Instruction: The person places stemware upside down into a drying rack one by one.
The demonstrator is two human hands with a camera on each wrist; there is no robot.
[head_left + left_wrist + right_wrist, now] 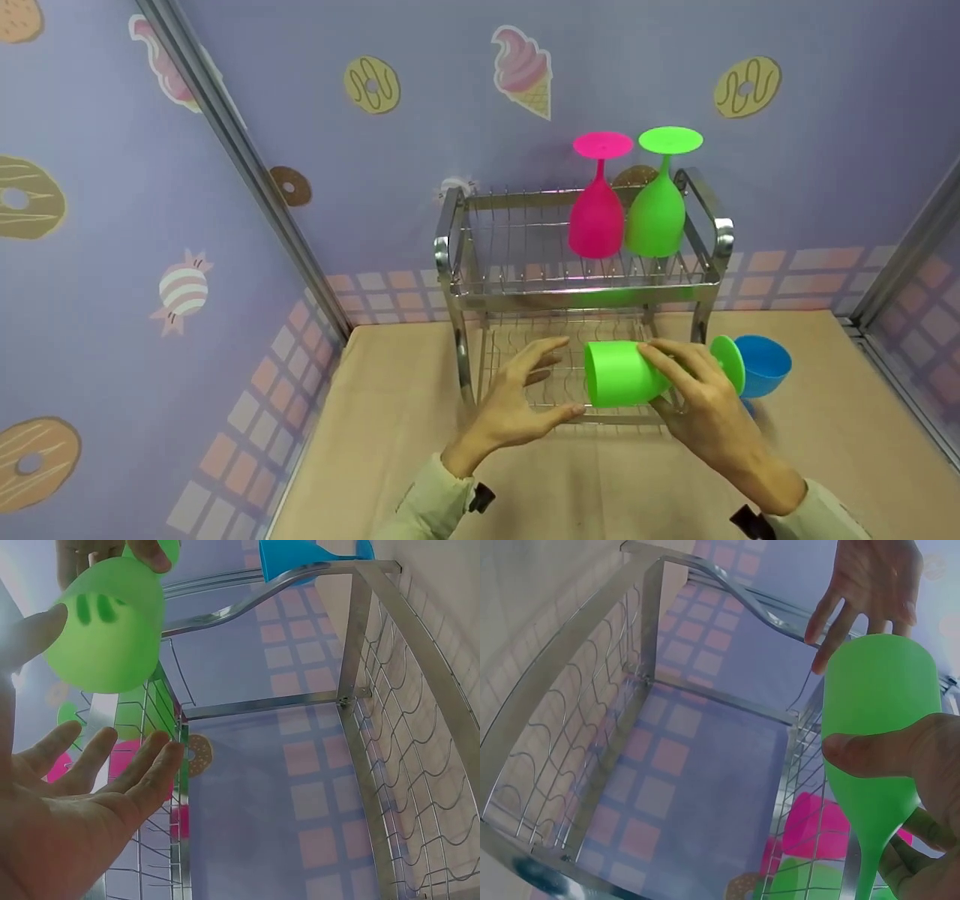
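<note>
Gripping a green goblet [619,375], right hand [705,397] points its rim [589,375] toward free space inside spread left hand [516,399].

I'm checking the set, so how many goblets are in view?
4: a pink goblet and a green goblet upside down atop the rack, another green goblet in the right hand, and a blue goblet, partly hidden, on the table beside the rack.
</note>
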